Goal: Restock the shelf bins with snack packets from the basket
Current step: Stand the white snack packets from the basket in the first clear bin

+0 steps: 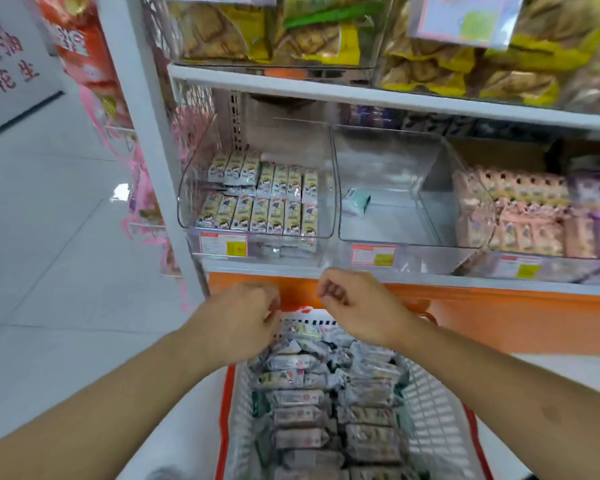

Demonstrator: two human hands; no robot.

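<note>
A white mesh basket (433,403) with a red rim stands below me, filled with several silver-grey snack packets (298,398). My left hand (243,317) hovers over the basket's far left end with its fingers loosely curled downward, and I see no packet in it. My right hand (357,306) hangs over the far right end, fingers also loosely curled and empty. Above them, the clear left bin (187,192) holds two rows of upright cream packets (267,202). The clear middle bin (426,188) holds only one small green-white packet (355,200).
The right bin (478,216) is packed with pink packets. Price tags (222,244) sit on the bins' fronts. The shelf above carries large yellow snack bags (312,39). An orange panel (499,317) runs under the shelf edge. White tiled floor (49,271) lies to the left.
</note>
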